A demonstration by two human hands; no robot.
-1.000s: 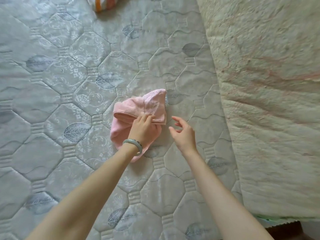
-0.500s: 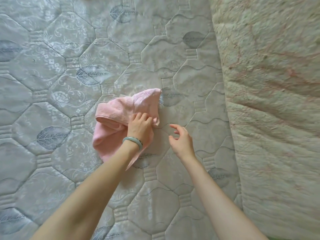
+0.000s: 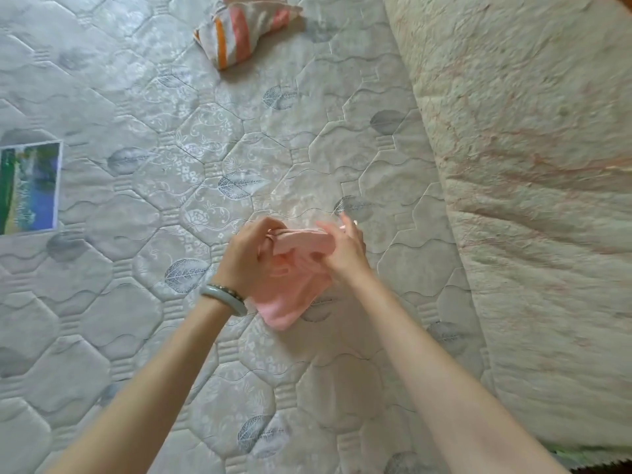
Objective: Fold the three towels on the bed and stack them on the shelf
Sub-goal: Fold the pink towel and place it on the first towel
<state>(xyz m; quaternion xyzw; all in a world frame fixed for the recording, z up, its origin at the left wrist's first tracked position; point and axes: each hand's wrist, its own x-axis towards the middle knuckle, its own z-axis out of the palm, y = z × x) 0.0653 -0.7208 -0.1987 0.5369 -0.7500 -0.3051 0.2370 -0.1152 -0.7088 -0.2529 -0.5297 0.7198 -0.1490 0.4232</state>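
At frame centre, left hand [image 3: 248, 258] and right hand [image 3: 345, 249] both pinch the pink towel [image 3: 290, 299], lifted over the mattress [image 3: 136, 302]. Soft, light, floppy; best gripped at corners.

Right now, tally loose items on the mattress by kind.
Towels: 2, a pink towel in both hands and a striped towel at the far end
Printed card: 1
Quilt: 1
Total: 4
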